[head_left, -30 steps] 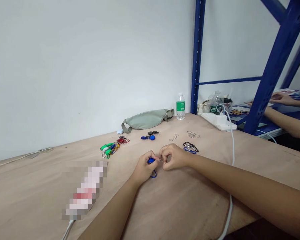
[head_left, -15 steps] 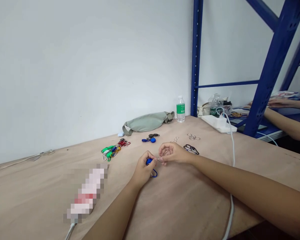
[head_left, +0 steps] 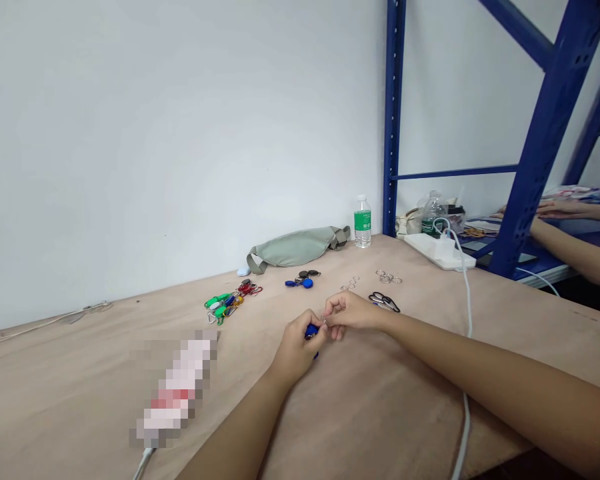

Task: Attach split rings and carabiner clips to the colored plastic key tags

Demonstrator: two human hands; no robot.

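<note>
My left hand (head_left: 295, 348) is closed round a blue key reel (head_left: 311, 331); part of its blue clip peeks out below the fingers. My right hand (head_left: 351, 311) meets it fingertip to fingertip, pinching a small silver metal ring (head_left: 324, 321) at the reel's end. Fingers hide most of the ring, so I cannot tell how it sits on the reel. Just beyond my right wrist lie several black carabiners (head_left: 384, 302). Small split rings (head_left: 350, 284) and larger split rings (head_left: 389, 277) rest farther back.
Coloured key reels (head_left: 223, 305) form a pile left of centre, with blue and black reels (head_left: 303, 279) behind my hands. A grey-green waist bag (head_left: 300, 248), a water bottle (head_left: 363, 223) and a power strip (head_left: 440, 251) stand behind. A white cable (head_left: 469, 313) passes my right forearm. Another person's arms show at right.
Both hands have shifted slightly right and downward in view, still together. The left hand has turned, so the reel's blue clip is now mostly covered.
</note>
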